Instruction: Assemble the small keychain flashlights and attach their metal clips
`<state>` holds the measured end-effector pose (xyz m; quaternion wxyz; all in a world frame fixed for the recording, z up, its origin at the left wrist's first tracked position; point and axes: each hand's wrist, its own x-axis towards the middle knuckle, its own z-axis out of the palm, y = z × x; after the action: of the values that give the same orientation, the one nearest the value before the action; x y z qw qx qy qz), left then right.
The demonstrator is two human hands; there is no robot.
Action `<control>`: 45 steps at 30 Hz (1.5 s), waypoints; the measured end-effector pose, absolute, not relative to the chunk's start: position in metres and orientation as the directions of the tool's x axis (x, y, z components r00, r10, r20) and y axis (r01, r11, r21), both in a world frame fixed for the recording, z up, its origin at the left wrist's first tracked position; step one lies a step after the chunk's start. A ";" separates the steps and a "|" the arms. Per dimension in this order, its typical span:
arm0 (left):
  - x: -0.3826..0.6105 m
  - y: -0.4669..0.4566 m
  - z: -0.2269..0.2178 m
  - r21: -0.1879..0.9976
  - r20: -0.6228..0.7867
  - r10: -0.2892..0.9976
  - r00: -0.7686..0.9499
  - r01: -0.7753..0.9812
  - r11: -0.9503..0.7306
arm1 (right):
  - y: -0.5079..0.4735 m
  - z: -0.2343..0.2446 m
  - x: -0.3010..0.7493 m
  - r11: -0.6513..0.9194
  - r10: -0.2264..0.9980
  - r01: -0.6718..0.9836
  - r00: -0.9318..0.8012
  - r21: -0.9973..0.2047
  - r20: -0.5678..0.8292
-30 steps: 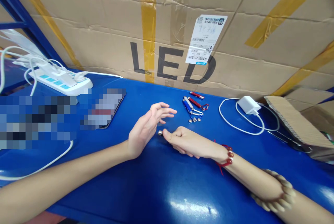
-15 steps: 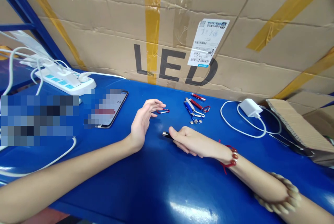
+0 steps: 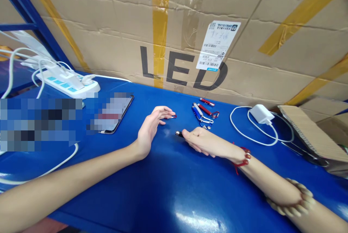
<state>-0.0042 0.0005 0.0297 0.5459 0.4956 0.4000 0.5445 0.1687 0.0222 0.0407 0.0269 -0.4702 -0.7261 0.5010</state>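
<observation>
My right hand is closed around a small black penlight with a silver tip, which points left from under the thumb. Most of its barrel is hidden in the fingers. To the left, my left hand stands on edge with fingers stretched, holding nothing. Its fingertips partly cover a red carabiner clip on the table. Beyond my right hand lie several small penlights, among them a blue one, a red one and another red one. Small button cells lie just in front of them.
A phone lies on the blue table at the left, before a white power strip with cables. A white charger with a looped cable sits at the right. A large cardboard box stands along the back.
My right hand has moved slightly right and away from me with the penlight. My left hand has shifted a little to the right, covering more of the carabiner.
</observation>
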 end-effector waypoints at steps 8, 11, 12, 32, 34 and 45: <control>-0.004 0.001 0.024 0.985 0.089 0.987 0.137 -0.159 -0.067 | 0.022 0.041 0.169 0.051 0.708 0.665 -0.550 -0.745 -0.443; -0.003 0.001 0.021 0.994 0.112 0.980 0.164 -0.034 -0.108 | 0.022 0.040 0.169 0.054 0.709 0.659 -0.555 -0.750 -0.436; -0.003 0.001 0.020 0.991 0.122 0.976 0.183 0.032 -0.130 | 0.022 0.040 0.168 0.061 0.708 0.655 -0.560 -0.753 -0.430; -0.003 -0.009 0.021 0.795 0.335 0.831 0.444 0.341 -0.502 | 0.004 0.083 0.170 -0.217 0.628 0.497 -0.587 -0.840 -0.510; -0.002 -0.011 0.022 0.780 0.342 0.820 0.458 0.348 -0.520 | 0.003 0.083 0.170 -0.153 0.650 0.500 -0.599 -0.852 -0.468; 0.001 -0.013 0.022 0.953 0.106 0.894 0.436 0.212 -0.216 | 0.012 0.075 0.170 0.147 0.879 0.482 -0.465 -0.864 -0.110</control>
<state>0.0012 -0.0131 0.0222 0.4837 0.6957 0.3975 0.3522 0.1703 0.0124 0.0752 0.2182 -0.4691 -0.7251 0.4545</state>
